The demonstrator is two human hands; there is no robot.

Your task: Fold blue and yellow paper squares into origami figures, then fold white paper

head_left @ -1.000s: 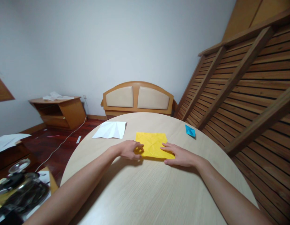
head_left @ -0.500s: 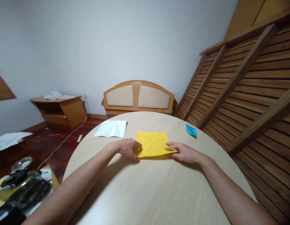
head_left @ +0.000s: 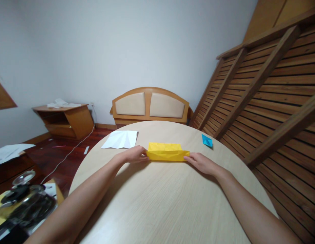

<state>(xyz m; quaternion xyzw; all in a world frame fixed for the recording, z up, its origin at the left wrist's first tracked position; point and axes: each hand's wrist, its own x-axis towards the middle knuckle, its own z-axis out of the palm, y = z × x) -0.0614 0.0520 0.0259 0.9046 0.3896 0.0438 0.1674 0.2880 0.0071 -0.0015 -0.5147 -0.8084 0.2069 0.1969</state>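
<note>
A yellow paper sheet (head_left: 165, 151) lies on the round light wooden table (head_left: 162, 203), its near half lifted and curled over toward the far edge. My left hand (head_left: 133, 155) pinches the sheet's near left corner. My right hand (head_left: 201, 162) pinches the near right corner. Both arms reach in from the bottom of the view.
A creased white paper (head_left: 120, 139) lies left of the yellow sheet, and a small blue folded paper (head_left: 207, 141) sits at the table's right rim. Behind stand a padded headboard (head_left: 150, 106), a wooden side cabinet (head_left: 63, 120) and slatted wooden panels (head_left: 269, 101). Dark kitchenware (head_left: 22, 203) sits at bottom left.
Both hands took hold of the yellow sheet's near corners and lifted the near edge up and away from me, so the flat sheet now curls over itself.
</note>
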